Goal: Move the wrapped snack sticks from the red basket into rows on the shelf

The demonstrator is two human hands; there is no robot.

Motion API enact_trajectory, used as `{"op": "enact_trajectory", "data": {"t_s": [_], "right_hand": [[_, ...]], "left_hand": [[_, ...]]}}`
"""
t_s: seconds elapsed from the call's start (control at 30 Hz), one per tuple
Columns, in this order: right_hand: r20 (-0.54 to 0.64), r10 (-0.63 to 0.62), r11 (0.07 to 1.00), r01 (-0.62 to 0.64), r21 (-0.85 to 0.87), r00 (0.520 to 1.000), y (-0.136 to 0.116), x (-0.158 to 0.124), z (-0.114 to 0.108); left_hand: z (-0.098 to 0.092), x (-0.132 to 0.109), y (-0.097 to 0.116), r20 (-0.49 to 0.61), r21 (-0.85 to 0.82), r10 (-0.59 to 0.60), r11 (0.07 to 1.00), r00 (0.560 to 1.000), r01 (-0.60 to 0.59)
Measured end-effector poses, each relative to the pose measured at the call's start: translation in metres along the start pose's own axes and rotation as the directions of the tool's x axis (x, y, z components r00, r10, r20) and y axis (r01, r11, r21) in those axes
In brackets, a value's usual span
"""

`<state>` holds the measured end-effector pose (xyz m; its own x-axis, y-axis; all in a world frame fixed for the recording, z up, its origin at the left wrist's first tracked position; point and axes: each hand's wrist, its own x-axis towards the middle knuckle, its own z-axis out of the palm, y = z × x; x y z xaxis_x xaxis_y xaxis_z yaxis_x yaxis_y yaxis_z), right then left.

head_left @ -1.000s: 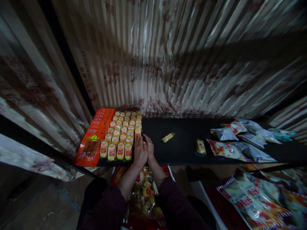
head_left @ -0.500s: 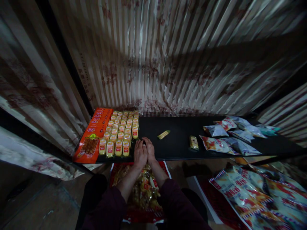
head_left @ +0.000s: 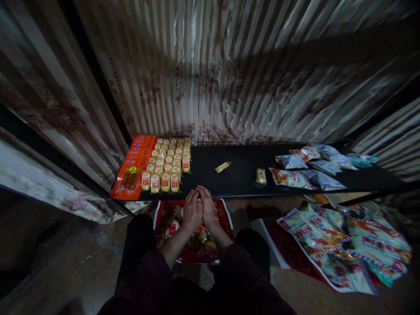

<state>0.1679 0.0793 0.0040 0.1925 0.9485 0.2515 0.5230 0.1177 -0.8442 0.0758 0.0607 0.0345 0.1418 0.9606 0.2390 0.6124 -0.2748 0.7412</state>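
Note:
My left hand [head_left: 192,210] and my right hand [head_left: 206,207] are pressed side by side, fingers together and curled forward, at the front edge of the black shelf [head_left: 236,170]. Whatever lies beneath the fingers is hidden. Under my wrists, between my knees, sits a red tray [head_left: 226,218] full of wrapped snacks, among them a small cake pack [head_left: 172,227]. To the left of my fingertips, small yellow snack cakes [head_left: 166,182] in clear wrappers stand in tight rows on the shelf. Flat orange snack packets [head_left: 131,168] lie beside them.
A thin wrapped snack [head_left: 222,167] and a yellow pack [head_left: 260,176] lie apart on the shelf. Several chip bags [head_left: 292,178] are at its right. More large bags [head_left: 315,232] fill a red box on the floor. A striped curtain [head_left: 216,87] hangs behind.
Both hands have drawn back from beside the cake rows to above the tray's far edge, still together. The view has shifted, so the shelf sits higher in the picture. The rows look unchanged.

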Motion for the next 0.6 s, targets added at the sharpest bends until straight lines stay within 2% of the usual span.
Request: {"op": "enact_trajectory", "data": {"t_s": [0.13,0.2,0.27,0.3,0.33,0.37,0.4,0.43,0.47,0.5,0.6], "right_hand": [[0.045,-0.049,0.993,0.053,-0.106,0.998,-0.007,-0.039,0.001],[0.146,-0.072,0.973,0.102,-0.207,0.987,-0.007,-0.057,0.004],[0.289,0.000,0.943,0.096,-0.319,0.957,-0.004,-0.074,0.011],[0.359,0.066,0.920,0.083,-0.384,0.931,-0.002,-0.082,0.015],[0.417,0.147,0.888,0.066,-0.455,0.897,0.001,-0.089,0.019],[0.474,0.239,0.850,0.053,-0.524,0.848,0.004,-0.096,0.023],[0.493,0.275,0.839,0.045,-0.543,0.826,0.007,-0.103,0.027],[0.513,0.296,0.833,0.046,-0.552,0.806,0.010,-0.109,0.030],[0.532,0.342,0.811,0.042,-0.583,0.774,0.012,-0.114,0.032],[0.540,0.377,0.795,0.037,-0.606,0.753,0.014,-0.118,0.033],[0.565,0.424,0.769,0.048,-0.637,0.708,0.016,-0.124,0.030]], "left_hand": [[-0.005,-0.036,-0.014,0.077,0.043,0.049,0.998,0.996,-0.053],[-0.006,-0.053,-0.023,0.144,0.074,-0.005,0.997,0.990,-0.005],[-0.007,-0.066,-0.032,0.198,0.143,-0.086,0.988,0.977,0.058],[-0.008,-0.071,-0.036,0.246,0.188,-0.143,0.977,0.959,0.098],[-0.009,-0.076,-0.040,0.316,0.237,-0.221,0.960,0.923,0.148],[-0.010,-0.079,-0.043,0.392,0.291,-0.301,0.937,0.869,0.193],[-0.011,-0.082,-0.046,0.465,0.338,-0.358,0.917,0.809,0.212],[-0.012,-0.084,-0.048,0.524,0.371,-0.390,0.905,0.757,0.209],[-0.013,-0.086,-0.050,0.563,0.388,-0.396,0.902,0.725,0.191],[-0.014,-0.087,-0.051,0.587,0.390,-0.382,0.906,0.714,0.164],[-0.014,-0.090,-0.051,0.586,0.369,-0.337,0.921,0.736,0.128]]}}
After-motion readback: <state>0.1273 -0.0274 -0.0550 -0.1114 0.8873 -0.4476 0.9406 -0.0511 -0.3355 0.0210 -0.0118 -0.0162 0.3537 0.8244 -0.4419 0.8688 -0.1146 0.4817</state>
